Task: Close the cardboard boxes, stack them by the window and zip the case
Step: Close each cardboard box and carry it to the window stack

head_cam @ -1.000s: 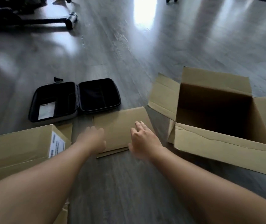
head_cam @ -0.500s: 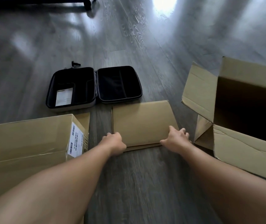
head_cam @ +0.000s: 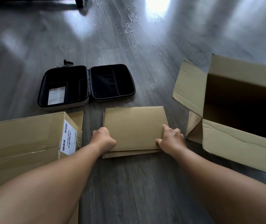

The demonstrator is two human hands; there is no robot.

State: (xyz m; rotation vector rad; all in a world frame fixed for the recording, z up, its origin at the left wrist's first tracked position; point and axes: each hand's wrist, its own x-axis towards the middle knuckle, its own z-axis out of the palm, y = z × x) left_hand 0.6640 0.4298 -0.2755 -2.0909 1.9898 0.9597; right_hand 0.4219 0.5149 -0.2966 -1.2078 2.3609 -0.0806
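On the floor (head_cam: 129, 183), between two larger boxes, a flat cardboard box (head_cam: 134, 128) is being gripped at its near corners: the left hand (head_cam: 104, 139) is curled round the left edge, the right hand (head_cam: 171, 140) round the right. It is being judged light and fairly stiff, best taken by opposite edges so it is not bent. Three boxes are being counted: this one, a labelled box (head_cam: 24, 139) at the left, and an open box (head_cam: 235, 113) at the right. One black case (head_cam: 87, 87) is lying unzipped beyond.
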